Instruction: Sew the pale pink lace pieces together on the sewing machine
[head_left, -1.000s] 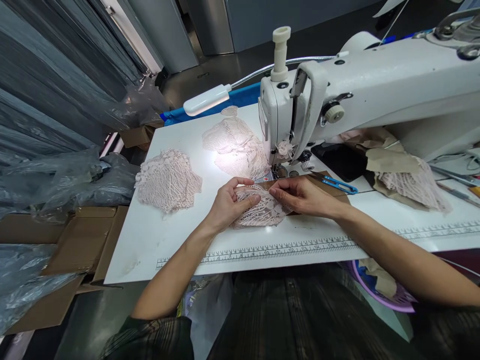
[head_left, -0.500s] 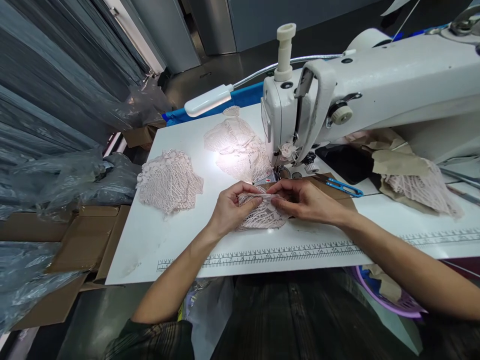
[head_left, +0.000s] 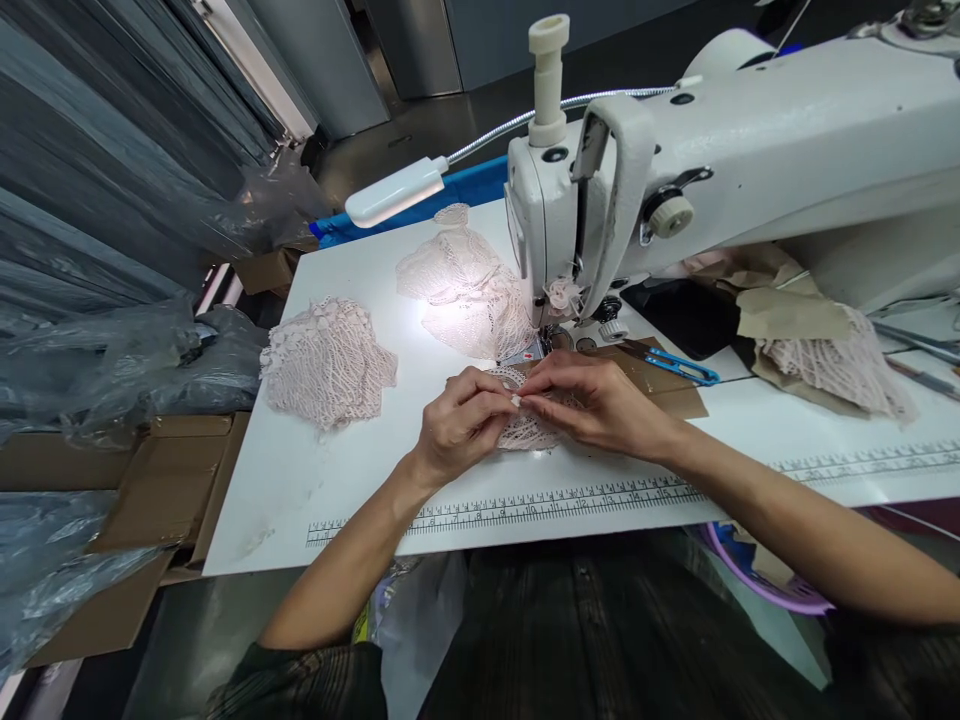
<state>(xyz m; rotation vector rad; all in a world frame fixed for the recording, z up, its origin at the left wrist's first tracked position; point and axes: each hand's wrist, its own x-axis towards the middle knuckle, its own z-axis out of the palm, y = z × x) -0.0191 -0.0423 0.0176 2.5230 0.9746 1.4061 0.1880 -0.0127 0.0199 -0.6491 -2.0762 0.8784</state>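
Observation:
A pale pink lace piece [head_left: 529, 434] lies just in front of the white sewing machine's [head_left: 555, 230] needle area. My left hand [head_left: 466, 420] pinches its edge from the left, fingers curled together. From the other side my right hand [head_left: 592, 400] pinches the same edge, thumb and forefinger meeting the left fingertips. A small whitish bit of the edge shows between the fingertips; the rest there is hidden by the fingers. Behind the hands, more pink lace [head_left: 469, 285] spreads under the lamp. A stack of lace pieces [head_left: 330, 362] rests on the table's left side.
Blue thread snips [head_left: 682, 367] lie on brown cardboard [head_left: 667, 398] right of the needle. A lit lamp [head_left: 397, 192] hangs over the table's back edge. A printed ruler [head_left: 540, 508] runs along the front. Cardboard boxes [head_left: 169, 480] stand left; a purple basket [head_left: 806, 604] sits below right.
My left hand has curled its fingers and turned over the lace edge. Both hands' fingertips have come together, the right one shifting slightly left. The whole view has shifted a little.

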